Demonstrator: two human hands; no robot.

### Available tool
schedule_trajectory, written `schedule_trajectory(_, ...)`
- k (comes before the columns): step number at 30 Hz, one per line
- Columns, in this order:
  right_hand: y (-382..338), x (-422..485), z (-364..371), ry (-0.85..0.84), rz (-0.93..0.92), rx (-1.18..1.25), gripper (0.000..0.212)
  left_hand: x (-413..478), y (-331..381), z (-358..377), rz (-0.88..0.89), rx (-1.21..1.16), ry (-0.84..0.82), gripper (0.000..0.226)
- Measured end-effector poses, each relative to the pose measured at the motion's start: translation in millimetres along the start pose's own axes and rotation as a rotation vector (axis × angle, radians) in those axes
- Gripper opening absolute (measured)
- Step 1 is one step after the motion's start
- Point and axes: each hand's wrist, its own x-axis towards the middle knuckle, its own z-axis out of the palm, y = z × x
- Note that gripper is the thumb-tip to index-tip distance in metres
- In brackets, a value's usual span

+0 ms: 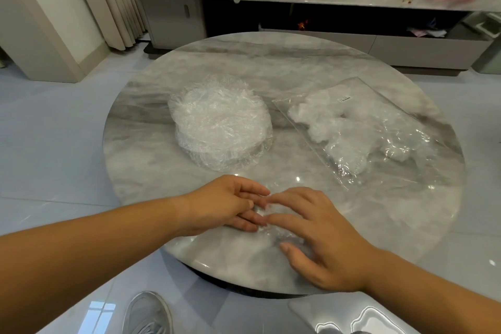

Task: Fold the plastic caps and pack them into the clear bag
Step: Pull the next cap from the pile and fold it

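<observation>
Head view, looking down on a round marble table [271, 68].

Near the front edge, one plastic cap [273, 236] pinned flat to the tabletop under both hands, showing only as crinkled film between and beneath the fingers. Left hand [225, 203] reaching in from the left, fingers straight and pointing right, pressing down on the cap, not curled round it. Right hand [320, 236] opposite, fingers spread and pointing left, thumb laid along the near side, also pressing flat with nothing grasped. Fingertips of the two hands meeting over the middle of the cap. Probably mid-fold, flattening or creasing; exact fold line not readable through the film.

Farther back and slightly left, the stack of caps [221, 122], round and unfolded, directly beyond the left hand.

To the right of that, the clear bag [360, 130] lying flat, several bunched white caps already inside. Long axis running diagonally, far-left to near-right, with its near corner close to the right hand's side. Which end is the mouth — cannot tell.

Judged from this: bag up and to the right of the pressed cap, so nearer the right hand, the left better placed for the next cap from the stack.
</observation>
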Motion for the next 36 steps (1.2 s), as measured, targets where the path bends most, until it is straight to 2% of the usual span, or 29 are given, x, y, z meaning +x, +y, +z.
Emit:
schedule_trajectory(4, 0.0, -2.9, 4.6, -0.119, -0.007, -0.095, 0.035, 2.3, 3.7, -3.1, -0.008, 0.043, -0.028, 0.041)
schedule_trajectory(7, 3.6, -7.6, 4.1, -0.124, 0.023, -0.108, 0.028, 6.2, 5.2, -4.3, 0.025, 0.090, 0.023, 0.027)
schedule_trajectory(9, 4.7, -11.3, 3.3, -0.120, 0.011, -0.090, 0.028, 11.3, 5.9, -4.2, 0.115, 0.252, 0.153, 0.020)
schedule_trajectory(11, 4.4, -14.2, 3.2, -0.119, -0.019, -0.068, 0.030, 17.2, 8.9, -3.2, 0.211, 0.514, 0.258, 0.025)
schedule_trajectory(15, 5.2, -17.7, -0.7, -0.170, -0.078, -0.065, 0.035, 23.0, 18.6, 6.2, 0.180, 0.758, 0.199, 0.044)
schedule_trajectory(18, 7.1, -19.6, -3.7, -0.210, -0.107, -0.064, 0.040, 25.6, 22.0, 12.9, 0.081, 0.849, 0.152, 0.044)
schedule_trajectory(20, 8.4, -20.8, -4.9, -0.169, -0.085, -0.025, 0.043, 27.2, 20.7, 12.9, 0.022, 0.799, 0.145, 0.037)
schedule_trajectory(22, 9.3, -21.3, -6.5, -0.048, -0.014, 0.036, 0.043, 27.0, 19.2, 9.4, -0.022, 0.667, 0.143, 0.029)
schedule_trajectory(25, 9.8, -18.0, -9.2, 0.119, 0.207, 0.125, 0.042, 23.2, 19.4, 5.0, -0.106, 0.320, 0.136, 0.021)
schedule_trajectory(28, 4.0, -6.6, -14.9, 0.132, 0.560, 0.478, 0.040, 21.0, 21.2, 2.6, -0.130, -0.060, 0.126, 0.024)
schedule_trajectory(30, 0.2, 2.6, -18.7, 0.162, 0.716, 0.761, 0.031, 20.3, 22.6, 2.9, -0.110, -0.231, 0.096, 0.029)
schedule_trajectory(32, 1.2, 8.7, -17.7, 0.199, 0.780, 0.980, 0.027, 18.6, 24.0, 5.2, -0.084, -0.337, 0.059, 0.031)
schedule_trajectory(36, 1.7, 17.8, -15.5, 0.235, 0.819, 1.286, 0.046, 14.5, 23.5, 13.9, -0.065, -0.387, -0.012, 0.032)
